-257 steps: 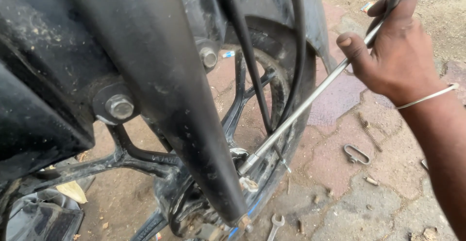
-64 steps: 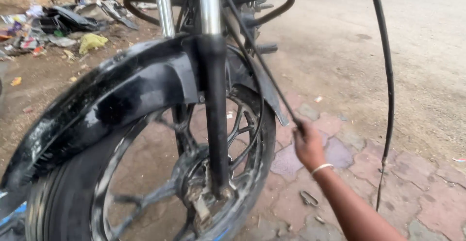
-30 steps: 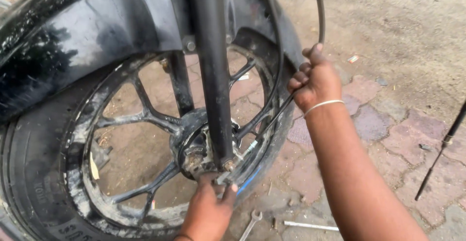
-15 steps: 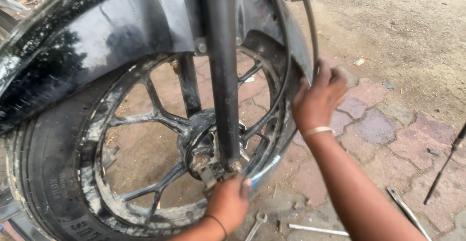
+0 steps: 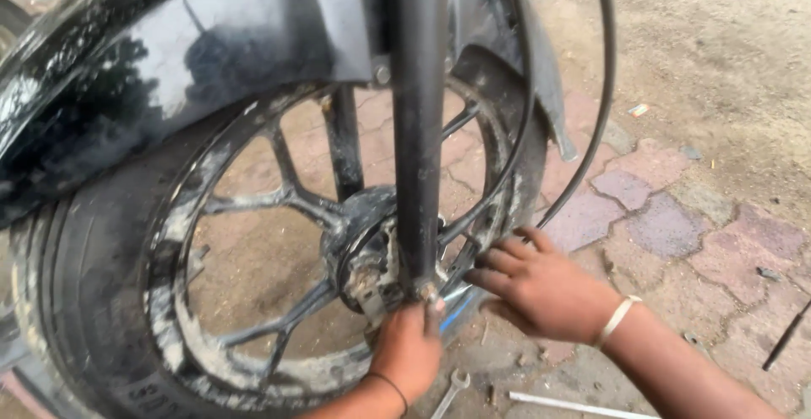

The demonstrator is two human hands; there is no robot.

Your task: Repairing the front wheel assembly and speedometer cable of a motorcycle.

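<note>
Patchy brick paving and bare dirt lie under the motorcycle's front wheel, whose fork leg drops straight to my left grip, curled shut at the axle end, on what I cannot tell. My right grip, fingers loosely spread, presses at the spokes beside the black cable. If the wheel turns, those fingers could get pinched; a spanner lies just below.

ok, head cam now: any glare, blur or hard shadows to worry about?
Head view: soft, even daylight, no hard shadows. Pale sheen on the glossy black mudguard. Fork leg up close looks slightly soft; left hand and right hand at the wheel hub are reasonably sharp, with little motion blur.
</note>
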